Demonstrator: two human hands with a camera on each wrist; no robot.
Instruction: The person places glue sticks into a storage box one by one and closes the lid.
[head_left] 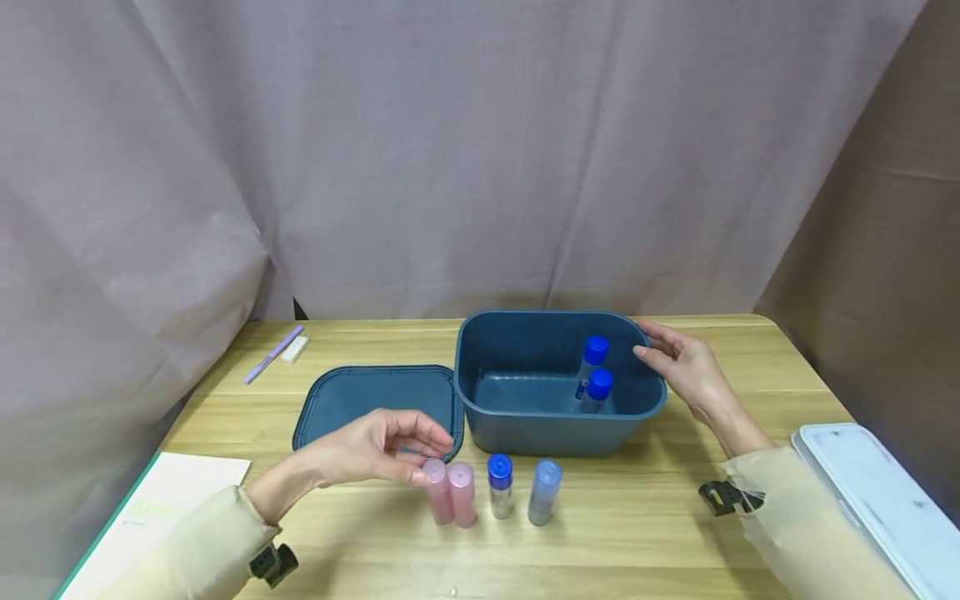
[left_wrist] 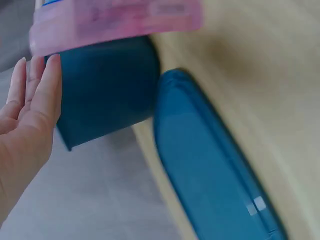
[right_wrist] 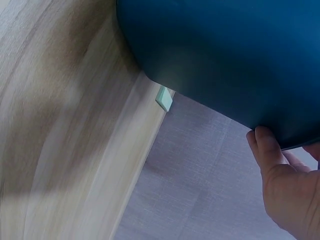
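Labels unreadable. Four tubes stand near: two pink, two blue-capped; two more inside bin. Left hand loosely curled at pink; right hand fingers rest against the bin's rim.

A: Any writing you can actually read here?

B: None. The white sheet at the lower left of the head view carries a faint greenish word and a small dark line beneath it, both too blurred to make out.

A: And the bottles?

B: The pink bottle at the top of the left wrist view has a label with blue print, smeared and illegible.
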